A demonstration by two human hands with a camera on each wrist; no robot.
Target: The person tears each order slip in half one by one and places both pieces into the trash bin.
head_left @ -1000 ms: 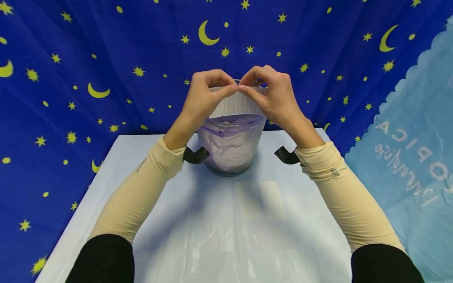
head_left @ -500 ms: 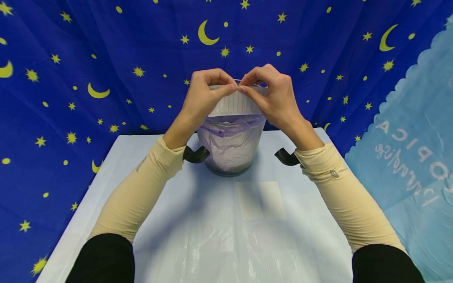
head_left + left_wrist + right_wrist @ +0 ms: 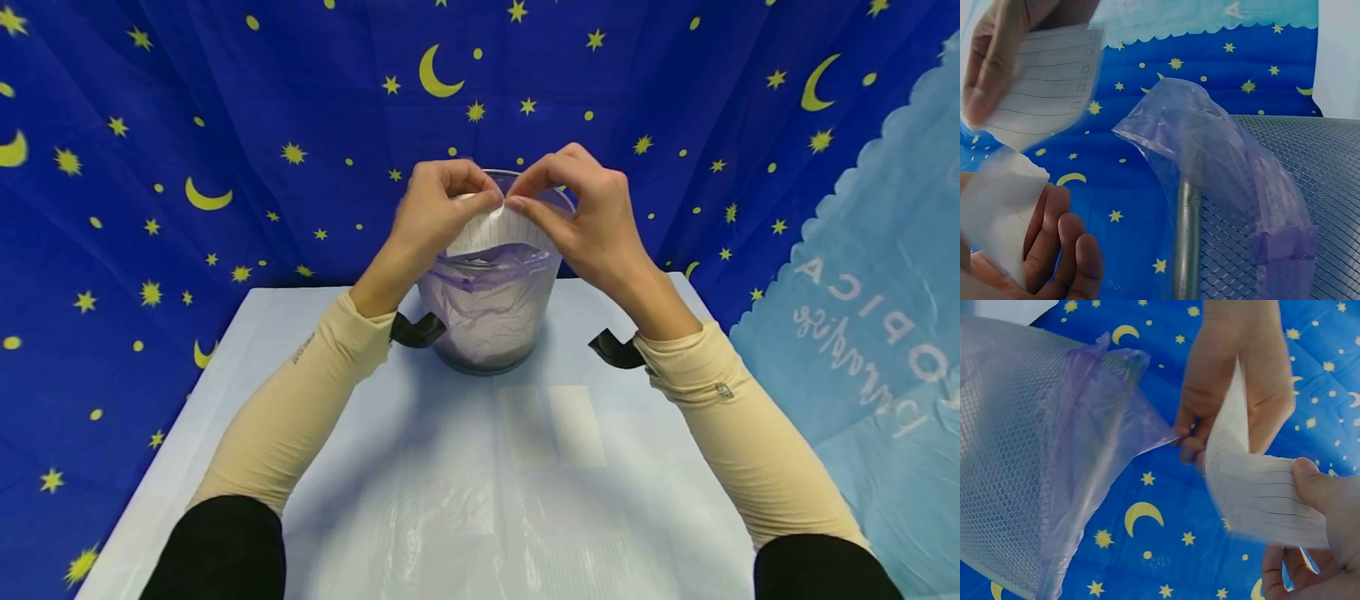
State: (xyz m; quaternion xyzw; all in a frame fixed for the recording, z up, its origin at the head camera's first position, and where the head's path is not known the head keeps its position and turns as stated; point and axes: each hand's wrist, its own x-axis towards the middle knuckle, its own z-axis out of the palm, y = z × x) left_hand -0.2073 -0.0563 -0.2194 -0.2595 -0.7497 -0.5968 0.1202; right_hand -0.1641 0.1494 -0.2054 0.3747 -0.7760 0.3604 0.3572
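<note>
Both hands are raised over a mesh wastebasket (image 3: 487,333) lined with a thin purple bag (image 3: 1110,425). Between them is a lined sheet of paper (image 3: 495,233) with a printed row along its lower edge. My left hand (image 3: 438,204) pinches the paper near its top middle; my right hand (image 3: 585,200) pinches it right beside that. In the left wrist view a torn-looking edge shows between the lined paper (image 3: 1054,81) in the right hand and the white part (image 3: 1004,206) at the left hand. From the right wrist, the paper (image 3: 1266,494) looks bent, with a split toward the top.
The wastebasket stands at the back of a table with a white cover (image 3: 360,500). Two pale rectangles (image 3: 551,425) show on the cover in front of it. A blue star-and-moon cloth (image 3: 225,100) hangs behind, and a light-blue cloth (image 3: 862,333) at the right.
My right hand has moved slightly right and toward me, and both hands have dropped a little. The paper now tilts and curves, and more of the wastebasket rim shows behind it.
</note>
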